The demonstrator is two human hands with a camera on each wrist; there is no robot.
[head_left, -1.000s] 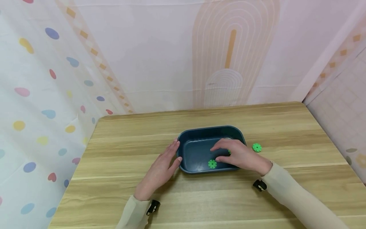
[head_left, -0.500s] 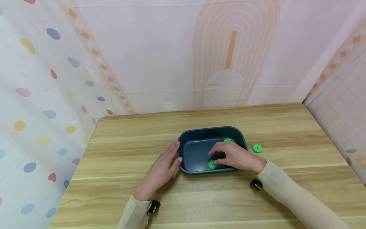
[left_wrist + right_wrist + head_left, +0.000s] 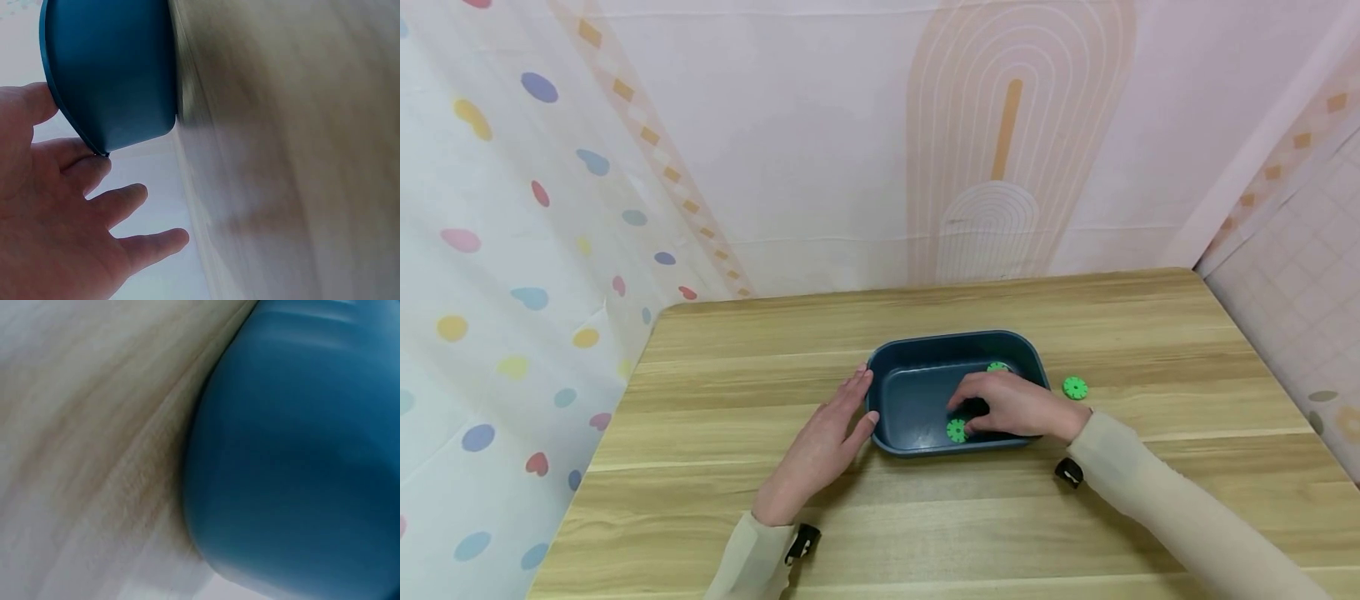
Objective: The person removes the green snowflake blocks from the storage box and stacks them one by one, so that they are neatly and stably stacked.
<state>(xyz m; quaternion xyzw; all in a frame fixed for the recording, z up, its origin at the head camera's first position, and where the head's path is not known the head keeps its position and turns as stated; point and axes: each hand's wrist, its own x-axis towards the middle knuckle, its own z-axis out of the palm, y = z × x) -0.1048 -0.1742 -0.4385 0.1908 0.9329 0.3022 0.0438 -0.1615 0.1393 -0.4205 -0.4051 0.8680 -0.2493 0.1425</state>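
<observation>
A dark blue oblong tray (image 3: 913,400) stands on the wooden table. Resting against its left end is my left hand (image 3: 820,442), fingers extended; in the left wrist view that hand (image 3: 62,206) touches the rim with its thumb and nearest fingers. My right hand (image 3: 1018,406) reaches over the tray's right side, fingers bent downward and thumb apart from the index finger. Its thumb tip is at the edge of a green notched disc (image 3: 956,431) lying in the tray. Another green disc (image 3: 997,367) lies behind that hand, partly covered. The right wrist view shows only the tray's outer wall (image 3: 294,456) and table.
A third green disc (image 3: 1075,388) lies on the table (image 3: 925,525) just right of the tray. A patterned curtain (image 3: 820,150) hangs behind the table and along its left. Each sleeve has a small black clip at the cuff.
My right hand has shifted slightly left and lower in the tray, bringing the thumb to the front disc and uncovering more of the back disc. The left hand stays put.
</observation>
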